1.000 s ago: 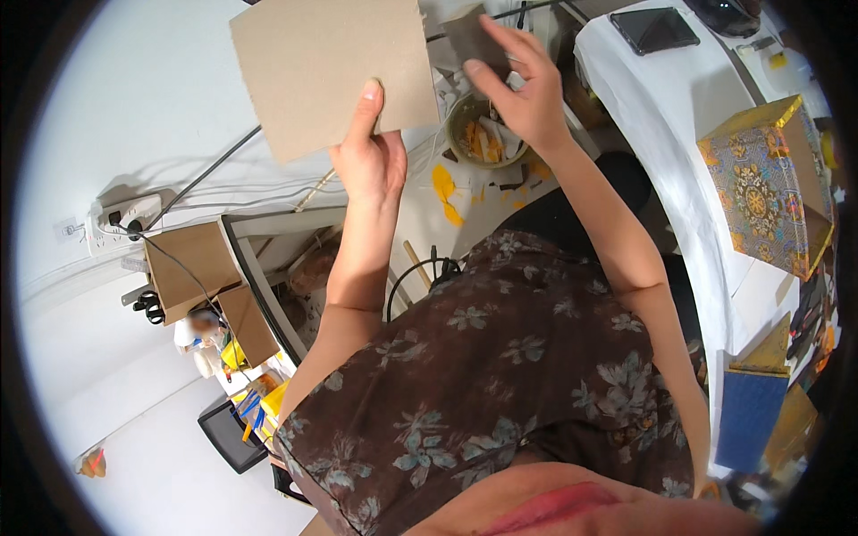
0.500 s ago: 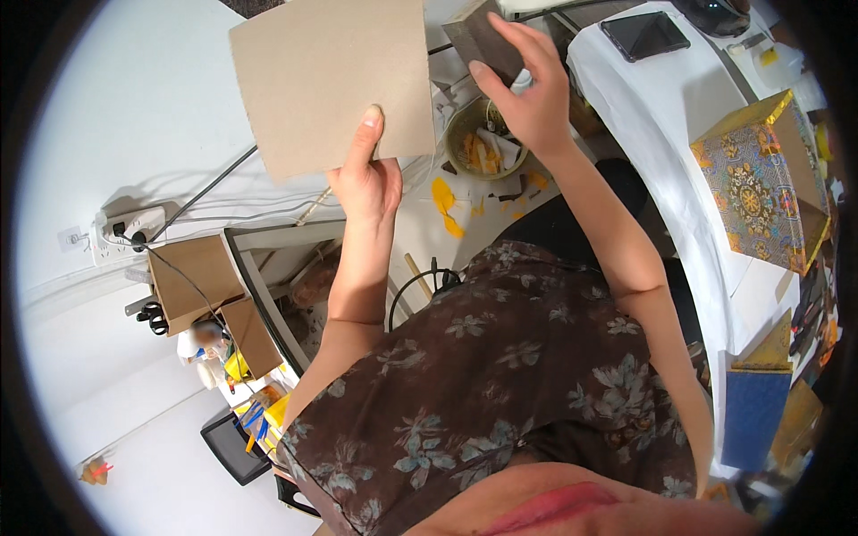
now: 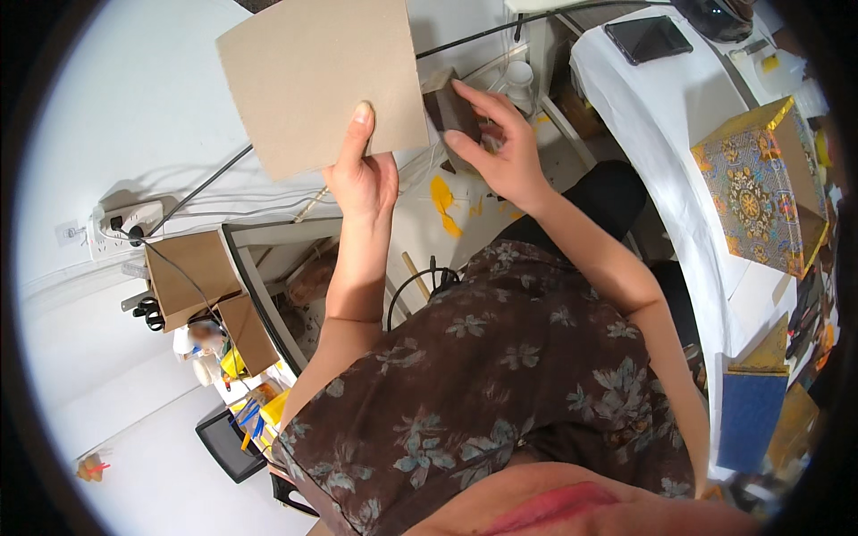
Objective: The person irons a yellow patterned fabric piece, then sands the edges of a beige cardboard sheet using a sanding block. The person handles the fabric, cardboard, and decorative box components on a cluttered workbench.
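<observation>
My left hand (image 3: 365, 174) grips a flat beige cardboard sheet (image 3: 317, 85) by its lower edge, thumb on the near face and the other fingers behind it. The sheet is held up in the air, its upper edge cut off by the picture. In my right hand (image 3: 502, 147) is a dark brown block (image 3: 451, 112) with a greyish end, like a sanding block. Thumb and fingers close round the block, right beside the sheet's right edge. Whether block and sheet touch, I cannot tell.
On the right, a white-covered table (image 3: 661, 116) holds a phone (image 3: 648, 40), a patterned box (image 3: 751, 188) and a blue panel (image 3: 753, 420). Yellow scraps (image 3: 444, 205) lie below my hands. A power strip (image 3: 130, 228) and cables run along the left, near a cardboard box (image 3: 192, 277).
My right hand has come down and leftward with the block, close to the sheet's right edge. The sheet has shifted slightly left. The bin of scraps no longer shows.
</observation>
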Demonstrator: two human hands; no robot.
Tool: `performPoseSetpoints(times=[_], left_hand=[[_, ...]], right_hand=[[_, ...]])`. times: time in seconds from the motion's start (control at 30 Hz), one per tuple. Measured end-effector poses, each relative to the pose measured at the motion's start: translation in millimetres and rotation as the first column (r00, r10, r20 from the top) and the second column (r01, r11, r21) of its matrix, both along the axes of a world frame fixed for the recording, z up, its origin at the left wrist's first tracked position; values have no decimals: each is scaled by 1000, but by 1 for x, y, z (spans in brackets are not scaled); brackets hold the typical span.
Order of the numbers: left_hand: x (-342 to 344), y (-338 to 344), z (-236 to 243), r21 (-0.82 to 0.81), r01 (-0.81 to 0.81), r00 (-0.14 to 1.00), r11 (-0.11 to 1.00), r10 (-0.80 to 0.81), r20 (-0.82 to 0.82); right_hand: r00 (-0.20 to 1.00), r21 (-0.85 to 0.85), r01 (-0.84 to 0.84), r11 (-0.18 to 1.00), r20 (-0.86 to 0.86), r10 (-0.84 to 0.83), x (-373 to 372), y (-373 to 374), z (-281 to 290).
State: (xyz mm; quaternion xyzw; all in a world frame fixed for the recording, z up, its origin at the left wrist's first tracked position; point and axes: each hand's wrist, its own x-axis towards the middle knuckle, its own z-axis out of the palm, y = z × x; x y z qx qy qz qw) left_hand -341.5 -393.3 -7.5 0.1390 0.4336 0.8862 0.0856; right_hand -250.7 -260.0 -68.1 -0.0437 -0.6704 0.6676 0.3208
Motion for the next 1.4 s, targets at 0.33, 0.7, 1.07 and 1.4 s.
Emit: performPoseSetpoints(times=[0.33, 0.7, 1.07, 1.4], left_hand=[[7, -9, 6, -12, 50, 998, 999, -50, -35], [10, -10, 3, -43, 58, 998, 997, -58, -4], [6, -9, -8, -35, 46, 998, 998, -48, -46], [-2, -5, 3, 2, 31, 996, 1000, -30, -90]], right_hand=[[886, 539, 428, 725, -409, -219, -34, 85, 55], [906, 72, 290, 954, -342, -249, -44, 64, 78], [959, -174, 25, 984, -273, -72, -27, 28, 59], [977, -155, 97, 983, -173, -124, -16, -4, 34]])
